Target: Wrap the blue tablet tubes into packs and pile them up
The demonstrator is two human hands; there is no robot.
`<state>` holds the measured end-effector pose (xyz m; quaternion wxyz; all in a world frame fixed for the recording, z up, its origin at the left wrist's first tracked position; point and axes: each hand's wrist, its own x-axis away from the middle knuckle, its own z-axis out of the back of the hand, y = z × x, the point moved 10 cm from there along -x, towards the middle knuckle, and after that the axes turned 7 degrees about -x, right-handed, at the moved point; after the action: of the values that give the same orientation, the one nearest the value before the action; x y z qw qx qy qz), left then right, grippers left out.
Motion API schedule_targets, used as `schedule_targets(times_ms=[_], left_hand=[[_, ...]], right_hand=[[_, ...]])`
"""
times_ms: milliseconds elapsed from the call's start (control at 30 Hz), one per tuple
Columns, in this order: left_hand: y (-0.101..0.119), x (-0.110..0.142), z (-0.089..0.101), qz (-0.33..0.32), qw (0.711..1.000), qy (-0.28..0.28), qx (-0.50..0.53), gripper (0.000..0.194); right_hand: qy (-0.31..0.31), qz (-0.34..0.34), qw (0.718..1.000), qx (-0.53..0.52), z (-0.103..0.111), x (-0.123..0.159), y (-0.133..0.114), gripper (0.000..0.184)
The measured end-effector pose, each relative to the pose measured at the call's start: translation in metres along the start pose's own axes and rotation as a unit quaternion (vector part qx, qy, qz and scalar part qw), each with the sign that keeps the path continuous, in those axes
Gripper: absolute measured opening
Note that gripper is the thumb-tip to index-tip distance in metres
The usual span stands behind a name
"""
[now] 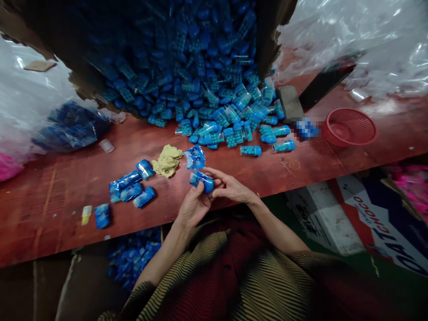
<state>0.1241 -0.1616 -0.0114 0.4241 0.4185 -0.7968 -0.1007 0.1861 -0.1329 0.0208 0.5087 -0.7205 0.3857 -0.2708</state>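
Both my hands meet at the table's front edge around one small blue-capped bottle [202, 180] with a printed blue sleeve on it. My left hand [193, 207] grips it from below, the thumb across its side. Fingers of my right hand [232, 186] close on the capped end. Just beyond lies a flat printed blue sleeve [195, 157], and left of that a crumpled yellow-green cloth [167, 160]. Several sleeved bottles [131, 192] rest in a group to the left. A single sleeved bottle [102, 216] and a small yellow-and-white item [86, 215] are nearer the edge.
A torn carton [78, 84] at the back spills many clear, blue-capped bottles [234, 116] of beads onto the red table [140, 133]. Right of them are a grey block [289, 103] and a red basket [349, 127]. Printed cartons [368, 218] stand below the right edge.
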Motion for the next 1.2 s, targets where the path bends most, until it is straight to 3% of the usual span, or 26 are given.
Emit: schedule_targets(times_ms=[67,167,233,300,367,467,567,767,867,967,1067,1200], left_hand=[[0.017,0.001,0.022,-0.028,0.997,0.051,0.051,0.032],[0.063,0.013,0.069,-0.134,0.974,0.124,0.131,0.053],[0.089,0.024,0.095,-0.184,0.959,0.148,0.155,0.065],[0.101,0.03,0.107,-0.196,0.958,0.148,0.147,0.065],[0.095,0.028,0.105,-0.17,0.968,0.142,0.115,0.052],[0.063,0.013,0.086,-0.092,0.987,0.127,0.047,0.028],[0.036,-0.003,0.073,-0.046,0.991,0.129,-0.004,0.012],[0.024,-0.016,0.073,-0.047,0.986,0.155,-0.051,0.008],[0.038,-0.014,0.071,-0.112,0.974,0.158,-0.114,0.022],[0.061,-0.007,0.076,-0.198,0.941,0.189,-0.197,0.029],[0.079,-0.005,0.095,-0.219,0.928,0.217,-0.21,0.032],[0.103,0.002,0.135,-0.227,0.93,0.251,-0.145,0.032]], right_hand=[[0.009,-0.004,0.999,0.044,0.002,-0.002,0.004,0.068],[0.049,-0.012,0.982,0.183,0.013,-0.009,0.007,0.052],[0.066,-0.011,0.952,0.298,0.018,-0.018,0.004,0.042],[0.077,0.002,0.914,0.399,0.02,-0.033,0.0,0.039],[0.095,0.001,0.867,0.489,0.022,-0.05,-0.002,0.039],[0.12,-0.044,0.791,0.599,0.027,-0.073,0.004,0.031],[0.124,-0.063,0.748,0.649,0.03,-0.085,0.011,0.02],[0.126,-0.044,0.744,0.654,0.035,-0.083,0.011,0.022],[0.128,-0.054,0.743,0.655,0.038,-0.083,0.01,0.027],[0.125,-0.059,0.741,0.657,0.037,-0.085,0.011,0.022],[0.121,-0.06,0.744,0.654,0.036,-0.086,0.014,0.02],[0.13,-0.052,0.754,0.641,0.038,-0.083,0.014,0.023]])
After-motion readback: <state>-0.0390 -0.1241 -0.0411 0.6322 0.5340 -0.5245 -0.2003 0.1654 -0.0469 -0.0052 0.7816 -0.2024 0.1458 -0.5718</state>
